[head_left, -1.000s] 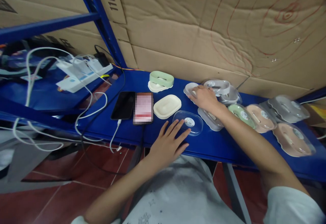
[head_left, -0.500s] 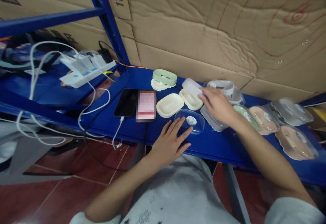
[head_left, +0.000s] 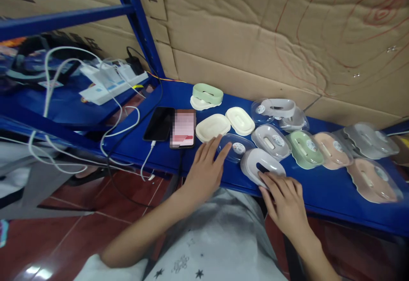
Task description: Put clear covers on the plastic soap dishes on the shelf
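Here the right hand (head_left: 286,200) rests its spread fingertips on the near end of the grey soap-dish top (head_left: 261,166), whose long axis runs away leftward; the left hand (head_left: 206,168) lies flat, open, just left, touching the clear lid (head_left: 235,148).

We see a glossy clear plastic lid (head_left: 236,148), matt grey plastic dish (head_left: 260,164), creased cardboard (head_left: 271,29), and painted metal shelf (head_left: 319,191).

Two phones (head_left: 174,126), power strip (head_left: 112,81), cables (head_left: 123,129)
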Motion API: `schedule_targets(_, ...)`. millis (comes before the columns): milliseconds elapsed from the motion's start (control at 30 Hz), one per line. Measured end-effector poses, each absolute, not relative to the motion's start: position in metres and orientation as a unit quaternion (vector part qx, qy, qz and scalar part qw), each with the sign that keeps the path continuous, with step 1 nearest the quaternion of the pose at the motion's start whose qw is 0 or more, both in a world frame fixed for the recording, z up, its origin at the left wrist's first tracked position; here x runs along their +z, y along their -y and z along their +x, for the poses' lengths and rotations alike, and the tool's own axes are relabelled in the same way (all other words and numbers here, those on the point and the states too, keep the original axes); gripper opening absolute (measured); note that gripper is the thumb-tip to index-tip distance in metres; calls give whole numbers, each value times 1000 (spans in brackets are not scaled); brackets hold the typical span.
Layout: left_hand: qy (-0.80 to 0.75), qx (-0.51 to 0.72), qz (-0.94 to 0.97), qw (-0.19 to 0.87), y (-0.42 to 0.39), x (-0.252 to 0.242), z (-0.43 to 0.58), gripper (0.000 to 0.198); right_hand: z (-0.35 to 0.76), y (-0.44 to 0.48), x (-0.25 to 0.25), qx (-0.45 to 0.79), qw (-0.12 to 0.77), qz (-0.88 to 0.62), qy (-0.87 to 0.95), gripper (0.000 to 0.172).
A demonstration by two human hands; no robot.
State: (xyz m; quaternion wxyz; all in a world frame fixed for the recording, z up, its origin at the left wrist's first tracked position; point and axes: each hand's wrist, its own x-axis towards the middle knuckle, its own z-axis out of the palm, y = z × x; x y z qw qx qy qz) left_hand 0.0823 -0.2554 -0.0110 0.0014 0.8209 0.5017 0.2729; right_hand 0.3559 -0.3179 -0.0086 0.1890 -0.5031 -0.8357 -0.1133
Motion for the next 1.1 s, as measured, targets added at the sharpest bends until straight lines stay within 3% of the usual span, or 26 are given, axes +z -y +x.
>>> schedule_targets(233,-520,199,830,-21,233,-4,76,48,361,311,-13,-158,220,-551,789,35)
schedule_targets(467,-474,229,850,5,243,-6,78,36,371,312,-11,-188,214,-598,749,34)
schedule_targets(667,-448,229,864,23,254,-4,76,39,383,312,-12,-173,196,-585,768,34)
schedule_targets(800,-436,217,871,63,260,-7,80,47,386,307,-9,-154,229,-550,788,35)
schedule_targets(967,-437,318,837,90,263,1,76,26,367,286,6,-142,286,-528,787,26)
schedule_targets(1100,-470,345,812,2,242,15,65,17,347,273,9,-126,303,-524,786,22)
